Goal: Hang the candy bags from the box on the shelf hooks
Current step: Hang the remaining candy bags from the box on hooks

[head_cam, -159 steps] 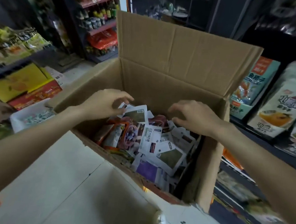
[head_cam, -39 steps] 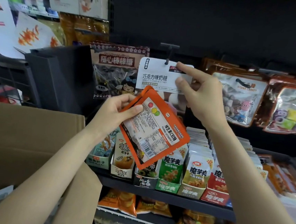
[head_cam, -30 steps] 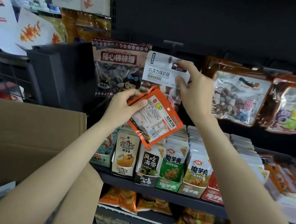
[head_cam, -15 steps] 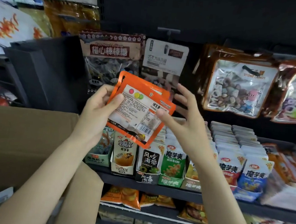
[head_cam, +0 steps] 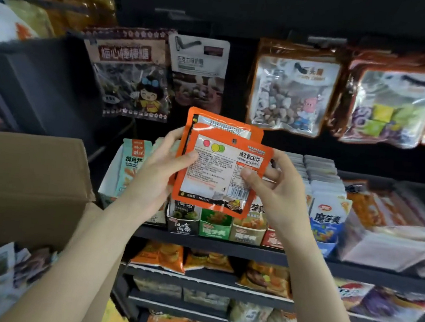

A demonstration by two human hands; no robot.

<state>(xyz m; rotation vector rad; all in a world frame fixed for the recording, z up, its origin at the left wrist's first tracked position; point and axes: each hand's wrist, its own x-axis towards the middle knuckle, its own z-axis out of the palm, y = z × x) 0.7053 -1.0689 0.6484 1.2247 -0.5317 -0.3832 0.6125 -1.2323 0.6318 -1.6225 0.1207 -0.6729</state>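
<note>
Two orange candy bags held up before the snack shelf.

The left hand [head_cam: 157, 179] gripped the orange candy bags [head_cam: 218, 169] by their left edge, thumb across the front; the right hand [head_cam: 278, 193] pinched the front bag's right side. They sat below the white hanging bag [head_cam: 200, 63], the cardboard box [head_cam: 24, 187] at lower left.

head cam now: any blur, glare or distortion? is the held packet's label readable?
Head view: the orange packets held by the left hand and right hand are fairly sharp, large label text legible, fine print not. Hanging bags and frame edges smear with motion blur; glare streaks the clear candy bag. Upper backing panel is dark. Wide-angle bending shows at the cardboard box and outer shelves.
</note>
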